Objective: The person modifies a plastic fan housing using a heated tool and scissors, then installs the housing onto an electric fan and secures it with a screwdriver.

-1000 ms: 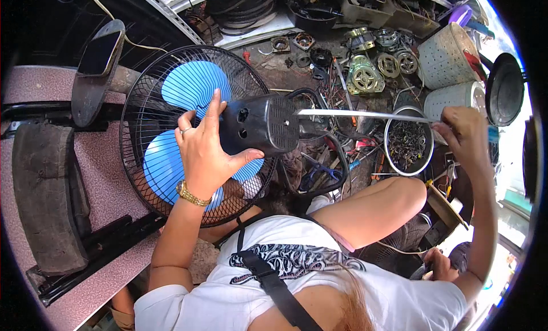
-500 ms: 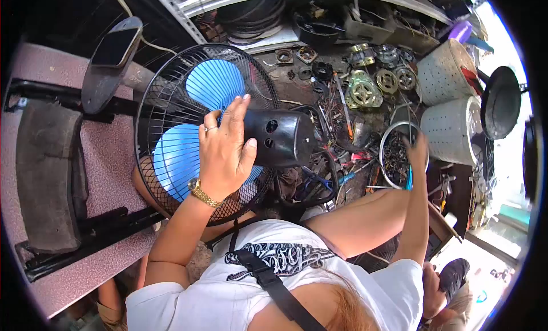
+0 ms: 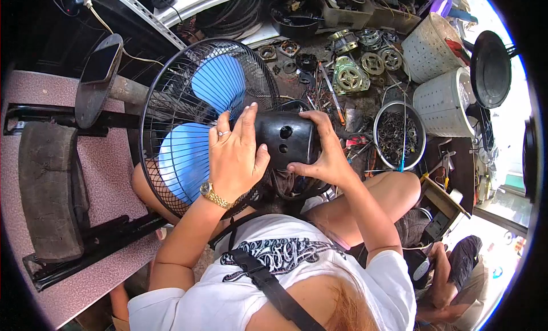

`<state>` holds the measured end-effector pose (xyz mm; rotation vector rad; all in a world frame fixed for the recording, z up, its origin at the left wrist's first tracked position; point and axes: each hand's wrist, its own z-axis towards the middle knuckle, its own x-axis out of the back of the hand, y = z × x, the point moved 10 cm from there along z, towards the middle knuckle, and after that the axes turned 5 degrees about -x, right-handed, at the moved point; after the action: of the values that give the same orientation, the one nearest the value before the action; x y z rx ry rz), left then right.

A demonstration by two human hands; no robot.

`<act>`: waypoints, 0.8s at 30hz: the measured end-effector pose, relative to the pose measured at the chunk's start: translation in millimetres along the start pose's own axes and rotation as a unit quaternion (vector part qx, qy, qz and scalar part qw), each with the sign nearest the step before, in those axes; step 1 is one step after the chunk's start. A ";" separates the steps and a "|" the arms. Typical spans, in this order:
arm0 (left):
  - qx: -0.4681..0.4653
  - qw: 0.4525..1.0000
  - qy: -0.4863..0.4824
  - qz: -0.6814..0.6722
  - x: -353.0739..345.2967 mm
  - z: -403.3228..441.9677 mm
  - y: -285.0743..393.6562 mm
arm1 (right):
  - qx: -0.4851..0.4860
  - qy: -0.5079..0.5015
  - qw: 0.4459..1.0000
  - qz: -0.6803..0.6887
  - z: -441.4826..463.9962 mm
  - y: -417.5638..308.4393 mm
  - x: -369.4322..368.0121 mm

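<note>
A fan with blue blades (image 3: 185, 151) inside a black wire cage stands in front of me, its black motor housing (image 3: 283, 138) pointing right. My left hand (image 3: 237, 154) rests on the housing's left part, near the cage, with fingers apart. Around the right end of the housing is my right hand (image 3: 326, 154), fingers at the top and thumb at the lower edge. A long screwdriver with a blue handle (image 3: 402, 162) lies across the round metal bowl of screws (image 3: 376, 138).
Motor parts (image 3: 349, 77) and loose tools lie on the floor beyond the fan. Two perforated white buckets (image 3: 436, 105) stand at the right. A phone (image 3: 101, 63) rests on a stand at the left. Another person's arm (image 3: 442, 274) shows at the lower right.
My right hand has put the long screwdriver down at the bowl and come back left onto the housing's end. My left hand stays on the housing.
</note>
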<state>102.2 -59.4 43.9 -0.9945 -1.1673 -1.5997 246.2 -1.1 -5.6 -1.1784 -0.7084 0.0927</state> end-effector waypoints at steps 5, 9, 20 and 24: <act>-0.007 1.000 -0.008 -0.006 5.9 2.3 1.7 | 0.001 0.033 0.999 0.021 0.6 1.7 -2.3; -0.023 0.999 0.004 -0.021 7.1 2.3 7.8 | -0.007 0.040 0.999 0.030 -0.6 8.6 -5.9; -0.048 0.992 0.082 -0.086 33.4 1.6 1.9 | -0.041 0.040 0.994 0.097 -9.9 30.2 -7.8; -0.072 0.964 0.196 0.164 95.6 -9.2 14.5 | -0.082 0.030 0.907 0.413 -18.7 63.1 -9.0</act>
<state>88.5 -89.6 135.2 -0.8570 -0.5901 -1.5353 267.7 5.5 -68.1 -1.5745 -0.1190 0.7157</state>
